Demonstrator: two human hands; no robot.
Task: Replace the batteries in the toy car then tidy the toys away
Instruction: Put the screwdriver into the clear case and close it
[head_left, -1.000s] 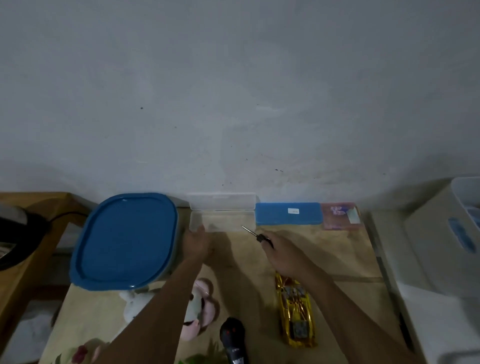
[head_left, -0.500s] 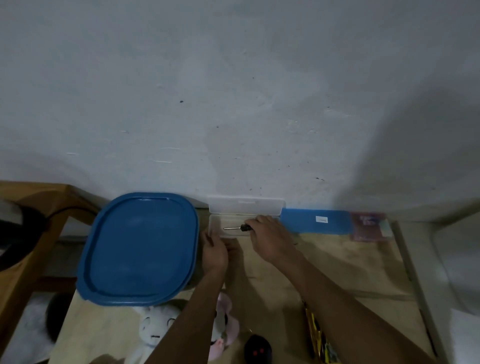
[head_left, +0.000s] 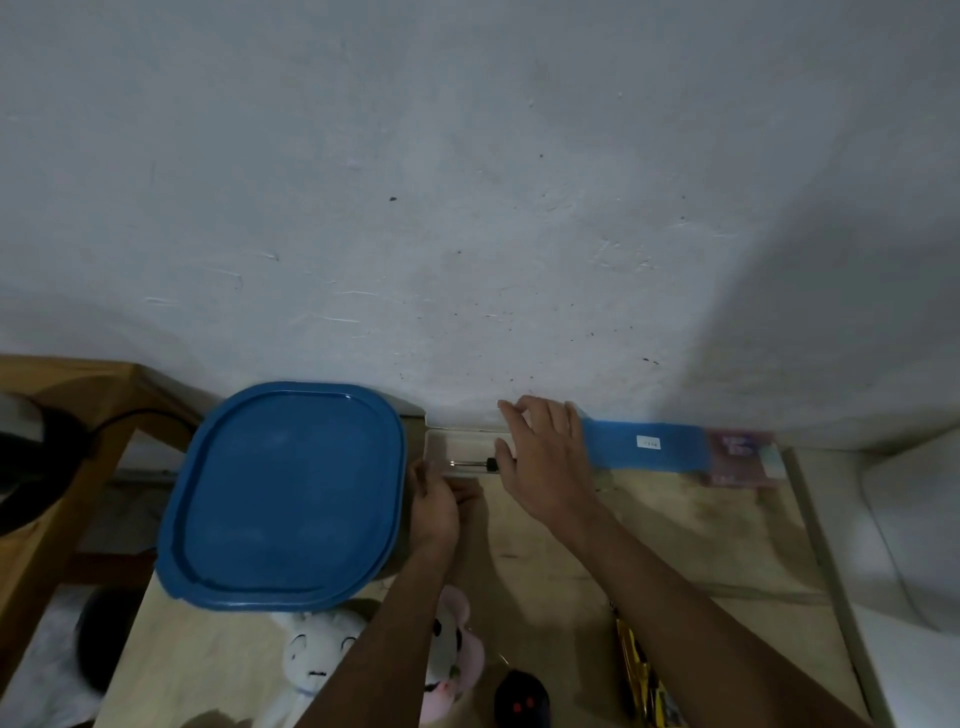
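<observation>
Against the wall at the back of the bench: screwdriver put away, toy car waiting.

Left hand steadies the clear case's near edge, grip narrow on its rim; right hand lies open-fingered over the case's right half, holding nothing, seemingly about to shut the lid. Judged stage: batteries done, tidying begun. Next comes closing the case squarely. The lid is hidden by the hand; the gold car, black remote and plush toys are cut off below, in dim light.
</observation>
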